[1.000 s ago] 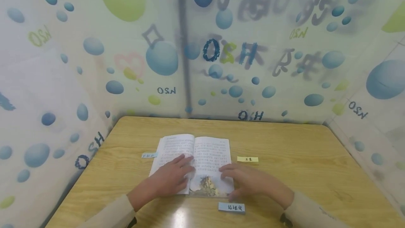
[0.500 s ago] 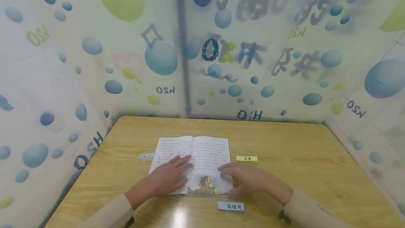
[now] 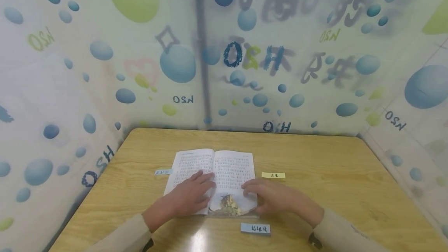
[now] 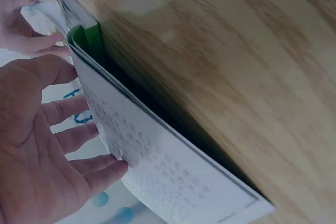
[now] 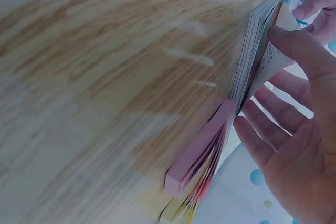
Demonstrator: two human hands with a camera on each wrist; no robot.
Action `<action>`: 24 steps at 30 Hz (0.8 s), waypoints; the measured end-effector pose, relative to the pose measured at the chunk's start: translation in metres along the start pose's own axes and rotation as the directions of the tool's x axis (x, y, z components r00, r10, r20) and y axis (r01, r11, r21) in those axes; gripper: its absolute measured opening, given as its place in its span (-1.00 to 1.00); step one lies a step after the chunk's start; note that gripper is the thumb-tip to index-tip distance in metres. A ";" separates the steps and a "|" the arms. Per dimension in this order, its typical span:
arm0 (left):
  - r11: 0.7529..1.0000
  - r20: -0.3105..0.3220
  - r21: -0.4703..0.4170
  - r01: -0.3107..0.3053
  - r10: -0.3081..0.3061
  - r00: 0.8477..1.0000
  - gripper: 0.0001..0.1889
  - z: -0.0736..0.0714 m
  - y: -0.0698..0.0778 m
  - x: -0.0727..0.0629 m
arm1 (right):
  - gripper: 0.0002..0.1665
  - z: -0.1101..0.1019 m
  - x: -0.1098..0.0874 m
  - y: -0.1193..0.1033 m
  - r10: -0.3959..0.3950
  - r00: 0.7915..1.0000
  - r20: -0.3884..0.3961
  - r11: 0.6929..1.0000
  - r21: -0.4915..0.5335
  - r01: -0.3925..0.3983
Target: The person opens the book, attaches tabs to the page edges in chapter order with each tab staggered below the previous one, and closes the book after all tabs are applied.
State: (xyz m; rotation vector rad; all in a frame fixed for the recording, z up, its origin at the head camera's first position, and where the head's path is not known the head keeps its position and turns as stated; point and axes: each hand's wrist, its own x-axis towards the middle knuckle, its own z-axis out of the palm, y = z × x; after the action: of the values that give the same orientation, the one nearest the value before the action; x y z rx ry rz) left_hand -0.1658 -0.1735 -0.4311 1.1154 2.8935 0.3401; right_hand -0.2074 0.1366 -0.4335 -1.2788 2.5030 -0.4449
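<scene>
An open book lies on the wooden table, with printed text on both pages and a picture low on the right page. My left hand rests on the left page, its fingers spread towards the fold. At the book's right edge, my right hand touches the right page with its fingertips. Its thumb lies against the lower corner, where the upper page stands slightly away from the stack of pages. In the left wrist view, a green inner edge shows under the left pages.
A blue pad of sticky notes lies before the book, a yellow one to its right. A pale blue strip sits at the left edge. The right wrist view shows a pink pad near the book. Patterned walls enclose the table.
The right page's lower corner now curves up at my right thumb. My left fingers shift slightly towards the fold. Otherwise the book and both hands stay nearly in place.
</scene>
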 end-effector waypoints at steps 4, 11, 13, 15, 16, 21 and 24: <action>0.999 -0.006 0.024 -0.040 0.040 0.999 -0.62 0.000 0.008 0.009 | -0.41 -0.002 0.001 0.000 -0.013 1.000 -0.017 1.000 0.016 0.013; 1.000 -0.001 0.017 -0.019 0.019 1.000 -0.39 0.000 0.027 0.023 | -0.46 -0.010 0.005 0.001 -0.088 0.993 -0.073 0.996 0.021 0.090; 1.000 0.015 0.023 -0.006 0.006 1.000 -0.32 0.003 0.032 0.027 | -0.47 -0.013 0.007 0.001 -0.094 0.992 -0.079 0.995 0.031 0.097; 1.000 0.033 0.030 0.009 -0.010 0.999 -0.25 0.005 0.035 0.029 | -0.46 -0.016 0.008 0.000 -0.104 0.991 -0.080 0.993 0.043 0.107; 0.999 0.039 0.030 0.015 -0.016 0.999 -0.22 0.006 0.037 0.030 | -0.47 -0.017 0.009 -0.001 -0.109 0.991 -0.081 0.992 0.049 0.113; 0.998 0.056 0.030 0.046 -0.048 0.997 -0.20 0.009 0.037 0.031 | -0.48 -0.021 0.008 -0.002 -0.113 0.990 -0.088 0.992 0.046 0.118; 0.998 0.055 0.039 0.043 -0.045 0.998 -0.22 0.010 0.034 0.029 | -0.46 -0.024 0.004 -0.002 -0.082 0.992 -0.095 0.996 0.038 0.086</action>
State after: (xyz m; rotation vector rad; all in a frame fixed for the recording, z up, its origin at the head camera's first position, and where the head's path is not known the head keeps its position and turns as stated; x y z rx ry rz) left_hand -0.1643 -0.1276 -0.4320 1.0472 2.8822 0.2507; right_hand -0.2180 0.1358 -0.4114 -1.3810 2.5078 -0.5862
